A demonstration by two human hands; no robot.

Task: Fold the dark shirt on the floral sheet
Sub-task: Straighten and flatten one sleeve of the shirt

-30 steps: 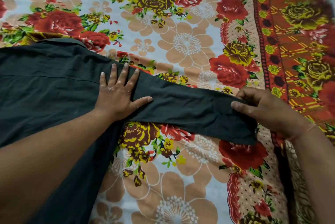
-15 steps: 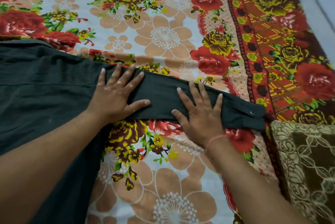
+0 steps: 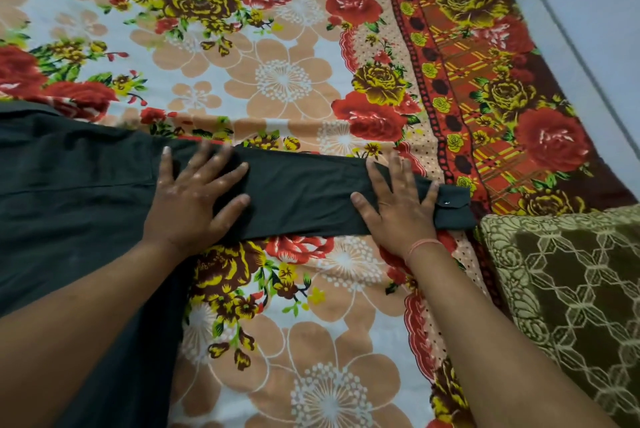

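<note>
The dark shirt (image 3: 76,185) lies flat on the floral sheet (image 3: 277,81), its body at the left and one long sleeve (image 3: 304,195) stretched out to the right. The sleeve ends in a buttoned cuff (image 3: 453,208). My left hand (image 3: 194,199) presses flat with spread fingers where the sleeve joins the body. My right hand (image 3: 398,209) lies flat with straight fingers on the sleeve just left of the cuff. Part of the shirt body is hidden under my left forearm.
A brown and cream patterned cushion or blanket (image 3: 571,289) lies at the right, close to the cuff. The sheet's red plaid border (image 3: 485,64) runs along the right side, and a pale floor or wall (image 3: 588,12) lies beyond it.
My right hand let go of the sleeve end, laid flat on the sleeve and slid right towards the cuff. My left hand stays pressed at the shoulder.
</note>
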